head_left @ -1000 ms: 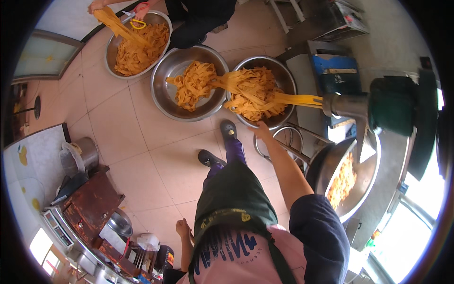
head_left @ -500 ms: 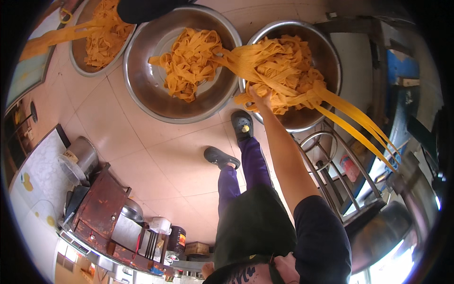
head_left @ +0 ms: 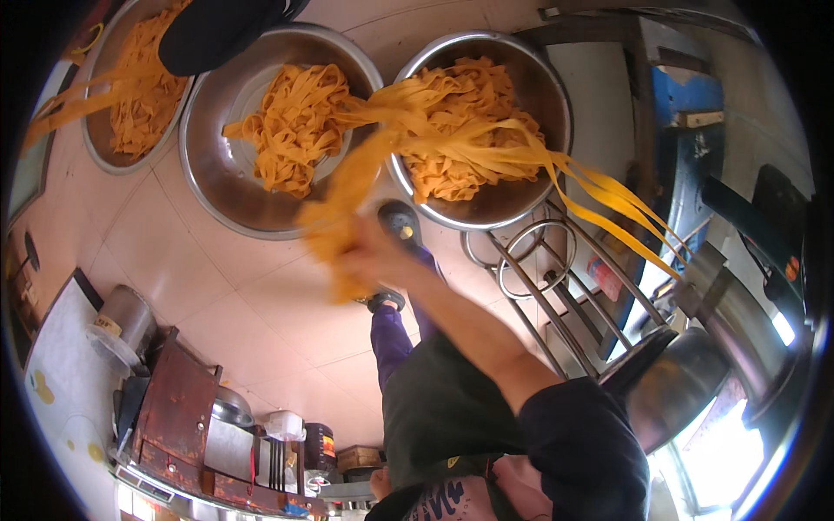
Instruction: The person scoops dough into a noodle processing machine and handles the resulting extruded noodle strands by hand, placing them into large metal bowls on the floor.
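Note:
My right hand (head_left: pixel 375 253) is closed on a bundle of wide orange noodle strips (head_left: pixel 328 227), blurred by motion, in front of the two nearer basins. The bundle's strips run up toward the noodles in the right metal basin (head_left: pixel 559 104). That basin holds a heap of noodles (head_left: pixel 465 165), and long strands (head_left: pixel 617 195) stretch from it to a metal machine part (head_left: pixel 700 282) on the right. Another noodle pile (head_left: pixel 291 143) lies in the middle basin (head_left: pixel 208 178), joined to the right heap by strips. Of my left hand (head_left: pixel 380 483) only a small patch shows low down; its fingers are hidden.
A third basin (head_left: pixel 94 122) with noodles stands far left, partly behind a dark rounded object (head_left: pixel 217 39). A metal-framed stool (head_left: pixel 556 286) supports the right basin. Beyond the tiled floor (head_left: pixel 261 286), a worn brown cabinet (head_left: pixel 178 391) and a metal pot (head_left: pixel 126 314) stand lower left.
My right hand has moved from the right basin toward me and to the left, lifting a bundle of noodles out. The view has shifted, so the basins appear further left.

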Demonstrator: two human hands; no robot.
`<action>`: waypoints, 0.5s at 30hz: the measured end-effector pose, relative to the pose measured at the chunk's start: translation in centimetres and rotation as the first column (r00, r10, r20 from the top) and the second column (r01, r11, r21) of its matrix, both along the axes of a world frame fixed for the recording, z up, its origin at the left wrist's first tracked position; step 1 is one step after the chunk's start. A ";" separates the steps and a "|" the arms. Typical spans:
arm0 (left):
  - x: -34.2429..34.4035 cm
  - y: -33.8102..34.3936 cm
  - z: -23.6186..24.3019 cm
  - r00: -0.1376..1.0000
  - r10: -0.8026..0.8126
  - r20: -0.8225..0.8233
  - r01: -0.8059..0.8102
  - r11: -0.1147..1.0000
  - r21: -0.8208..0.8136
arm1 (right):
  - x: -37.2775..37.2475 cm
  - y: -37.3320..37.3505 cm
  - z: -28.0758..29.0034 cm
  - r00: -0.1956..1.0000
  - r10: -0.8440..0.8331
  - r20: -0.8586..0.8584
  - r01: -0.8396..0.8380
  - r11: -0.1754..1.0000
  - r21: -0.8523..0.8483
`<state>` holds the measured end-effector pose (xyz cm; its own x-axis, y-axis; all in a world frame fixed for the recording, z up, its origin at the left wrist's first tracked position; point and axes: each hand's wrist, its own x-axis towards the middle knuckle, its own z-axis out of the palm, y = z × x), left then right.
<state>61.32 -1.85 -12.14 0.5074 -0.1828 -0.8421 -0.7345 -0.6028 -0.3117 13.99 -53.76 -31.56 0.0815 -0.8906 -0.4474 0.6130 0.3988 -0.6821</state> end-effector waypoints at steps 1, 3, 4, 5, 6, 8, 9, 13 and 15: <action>-0.5 -1.0 -0.2 1.000 0.009 0.001 -0.009 1.000 -0.022 | 2.6 -2.3 1.6 0.980 0.075 0.185 -0.081 0.997 0.022; -1.3 -2.7 -0.4 1.000 0.022 0.006 -0.022 0.998 -0.060 | 4.2 -7.9 5.2 0.978 0.050 0.204 -0.009 0.980 -0.199; -1.1 -4.0 -0.9 1.000 0.018 -0.007 -0.019 0.997 -0.072 | 5.0 -9.6 3.0 0.988 0.053 0.146 -0.022 0.978 -0.207; -1.2 -4.9 -1.0 1.000 0.020 0.000 -0.020 0.996 -0.085 | 4.6 -10.0 0.9 0.987 0.068 -0.145 -0.096 0.976 -0.194; -1.5 -5.6 -0.9 1.000 0.022 0.008 -0.021 0.995 -0.094 | 4.3 -10.1 -1.2 0.902 0.082 -0.423 -0.162 0.974 -0.157; -2.5 -5.9 -0.4 0.999 0.041 0.023 -0.038 0.993 -0.115 | 4.2 -7.1 -5.9 0.715 0.169 -0.678 -0.314 0.945 -0.095; -2.9 -6.2 -0.3 0.998 0.049 0.030 -0.045 0.990 -0.130 | 3.6 -3.9 -8.8 0.680 0.240 -0.693 -0.405 0.910 -0.083; -4.3 -6.9 0.2 0.993 0.115 0.010 -0.113 0.988 -0.101 | -3.0 13.7 -21.4 0.779 0.364 -0.511 -0.127 0.889 0.439; -5.4 -10.2 1.0 0.969 0.240 -0.058 -0.235 0.969 0.075 | -10.0 22.4 -27.7 0.946 -0.095 -0.309 0.303 0.599 0.741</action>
<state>55.93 -12.08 -11.15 0.4727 -0.0059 -0.8812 -0.5931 -0.7417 -0.3132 3.97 -31.32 -59.26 -0.2438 -0.1854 -0.9519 0.6224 0.7228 -0.3002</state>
